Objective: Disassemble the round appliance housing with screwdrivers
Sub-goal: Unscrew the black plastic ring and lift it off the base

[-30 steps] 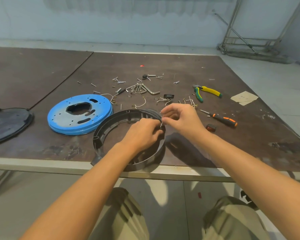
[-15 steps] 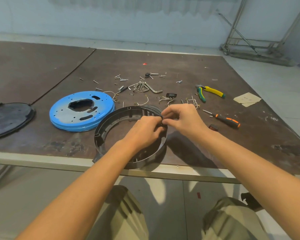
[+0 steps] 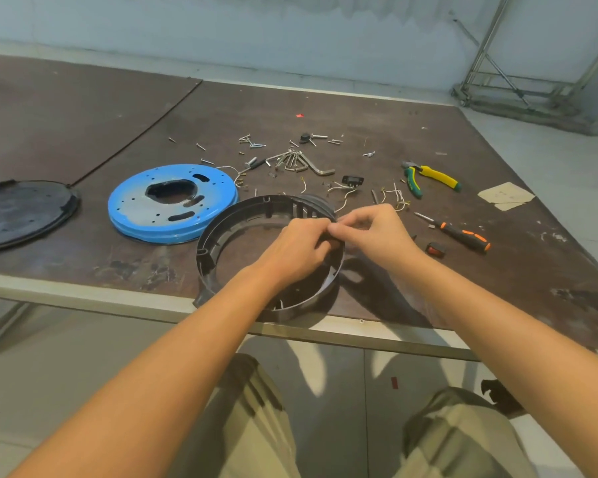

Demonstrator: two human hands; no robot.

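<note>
Now, black plastic ring: this round part of the housing stands on the brown wooden table, right at the near edge. I would slide it away from the edge first, so it cannot tip off.
Left hand: it reaches inside the ring, and its fingers curl on the far right part of the wall. I think it should hold the wall tight so the ring does not slip.
Right hand: it is outside the ring. Its thumb and first finger pinch a small bit at the top of that same wall, touching the left fingers. My guess is that the step is pulling this bit free. Pull slow and straight, with no jerk, so the thin wall does not crack.
Screwdriver with a black and orange handle: it lies on the table just right of the right hand, and no hand holds it. If the bit is stuck, I would pick this up.
Hidden at the left edge: the flat black round lid is cut off by the side of the picture.
Hidden at the blue round metal plate: the ring stands in front of its near right rim. I cannot tell if they touch.
Hidden at the far middle: the loose silver screws are too small to count.
Hidden in the pinch: the fingers cover the small bit. I cannot tell if it is a wire, a clip or a screw.
</note>
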